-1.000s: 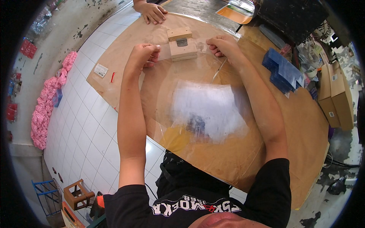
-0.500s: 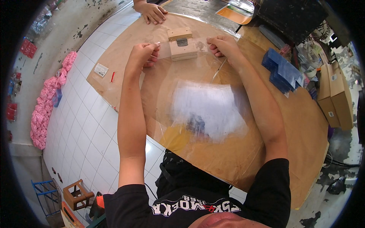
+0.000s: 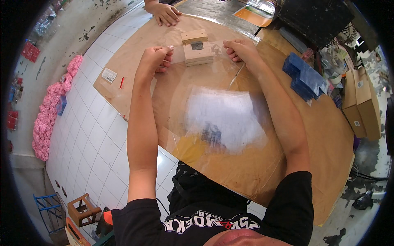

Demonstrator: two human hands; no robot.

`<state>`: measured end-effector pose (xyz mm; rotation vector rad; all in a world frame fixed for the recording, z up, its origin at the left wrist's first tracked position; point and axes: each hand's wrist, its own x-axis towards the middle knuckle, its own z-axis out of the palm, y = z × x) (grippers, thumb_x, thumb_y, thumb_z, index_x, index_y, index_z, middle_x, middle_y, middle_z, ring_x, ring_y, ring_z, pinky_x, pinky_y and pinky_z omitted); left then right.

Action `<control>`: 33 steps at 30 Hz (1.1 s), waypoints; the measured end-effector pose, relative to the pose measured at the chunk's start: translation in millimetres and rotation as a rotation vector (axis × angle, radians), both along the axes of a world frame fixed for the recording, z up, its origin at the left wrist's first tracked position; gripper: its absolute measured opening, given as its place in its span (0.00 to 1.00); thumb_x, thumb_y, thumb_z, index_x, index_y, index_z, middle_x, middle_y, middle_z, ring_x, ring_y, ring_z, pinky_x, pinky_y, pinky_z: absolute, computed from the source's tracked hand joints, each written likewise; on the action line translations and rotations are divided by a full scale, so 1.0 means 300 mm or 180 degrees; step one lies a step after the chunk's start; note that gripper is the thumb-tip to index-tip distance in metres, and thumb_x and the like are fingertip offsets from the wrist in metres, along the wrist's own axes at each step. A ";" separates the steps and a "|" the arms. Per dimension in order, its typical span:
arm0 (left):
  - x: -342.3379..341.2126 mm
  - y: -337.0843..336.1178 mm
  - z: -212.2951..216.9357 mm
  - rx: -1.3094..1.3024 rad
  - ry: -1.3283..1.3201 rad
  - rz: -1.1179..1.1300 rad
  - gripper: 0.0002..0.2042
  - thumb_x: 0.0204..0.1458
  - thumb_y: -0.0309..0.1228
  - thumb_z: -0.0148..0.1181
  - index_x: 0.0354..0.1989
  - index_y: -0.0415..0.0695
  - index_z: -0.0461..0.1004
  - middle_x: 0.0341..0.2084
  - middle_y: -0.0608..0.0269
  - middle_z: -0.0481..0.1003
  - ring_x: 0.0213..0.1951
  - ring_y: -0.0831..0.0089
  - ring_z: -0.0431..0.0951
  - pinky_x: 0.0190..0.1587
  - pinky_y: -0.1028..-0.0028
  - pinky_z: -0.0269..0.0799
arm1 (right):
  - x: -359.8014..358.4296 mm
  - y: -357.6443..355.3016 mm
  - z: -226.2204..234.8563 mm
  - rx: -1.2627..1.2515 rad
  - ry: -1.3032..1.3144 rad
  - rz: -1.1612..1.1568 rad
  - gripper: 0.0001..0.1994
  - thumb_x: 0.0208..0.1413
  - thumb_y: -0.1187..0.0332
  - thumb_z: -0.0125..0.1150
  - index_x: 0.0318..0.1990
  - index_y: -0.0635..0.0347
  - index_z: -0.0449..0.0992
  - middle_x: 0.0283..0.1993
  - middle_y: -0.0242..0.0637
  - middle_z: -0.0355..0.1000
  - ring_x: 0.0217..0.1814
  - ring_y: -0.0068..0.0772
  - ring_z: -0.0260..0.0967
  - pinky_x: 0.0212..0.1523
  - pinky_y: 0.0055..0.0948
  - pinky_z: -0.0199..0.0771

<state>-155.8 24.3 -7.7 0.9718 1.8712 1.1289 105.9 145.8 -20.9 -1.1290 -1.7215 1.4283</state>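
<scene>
Both my arms reach across the brown table (image 3: 119, 61). At the far side my left hand (image 3: 156, 58) is pinched closed on one side of a clear plastic sheet (image 3: 178, 55). My right hand (image 3: 241, 51) pinches the sheet's other side, fingers curled. Between the hands stands a light wooden block (image 3: 199, 58) with a second wooden piece (image 3: 194, 36) behind it. A small dark grey plate (image 3: 197, 45) sits in the gap between these two pieces. The sheet stretches across the wood at the gap; its exact edges are hard to see.
Another person's hand (image 3: 166, 14) rests flat at the far left table edge. Blue plastic pieces (image 3: 301, 74) lie stacked at the right, near cardboard boxes (image 3: 361, 100). A white label (image 3: 109, 75) and a small red item (image 3: 122, 83) lie at the left.
</scene>
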 end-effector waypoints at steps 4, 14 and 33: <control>0.001 -0.001 -0.001 0.0009 0.0010 -0.0019 0.18 0.49 0.48 0.61 0.30 0.43 0.75 0.23 0.67 0.73 0.23 0.78 0.71 0.24 0.78 0.66 | 0.001 0.000 -0.005 0.0044 0.0011 0.0003 0.14 0.53 0.57 0.62 0.32 0.61 0.77 0.26 0.28 0.69 0.24 0.16 0.64 0.25 0.16 0.64; -0.005 0.005 -0.007 -0.0006 0.0096 -0.0049 0.17 0.50 0.46 0.61 0.30 0.43 0.75 0.23 0.67 0.73 0.23 0.79 0.71 0.24 0.78 0.67 | -0.003 -0.001 -0.018 0.0137 -0.0100 -0.0010 0.13 0.53 0.58 0.62 0.30 0.60 0.77 0.26 0.28 0.69 0.25 0.16 0.64 0.25 0.16 0.64; 0.004 0.001 -0.007 0.0080 0.0117 -0.0012 0.14 0.52 0.43 0.59 0.27 0.43 0.74 0.21 0.68 0.73 0.22 0.79 0.70 0.22 0.77 0.65 | 0.001 -0.001 -0.012 0.0052 0.0066 -0.0050 0.12 0.52 0.61 0.62 0.29 0.62 0.76 0.25 0.30 0.71 0.23 0.17 0.65 0.23 0.18 0.67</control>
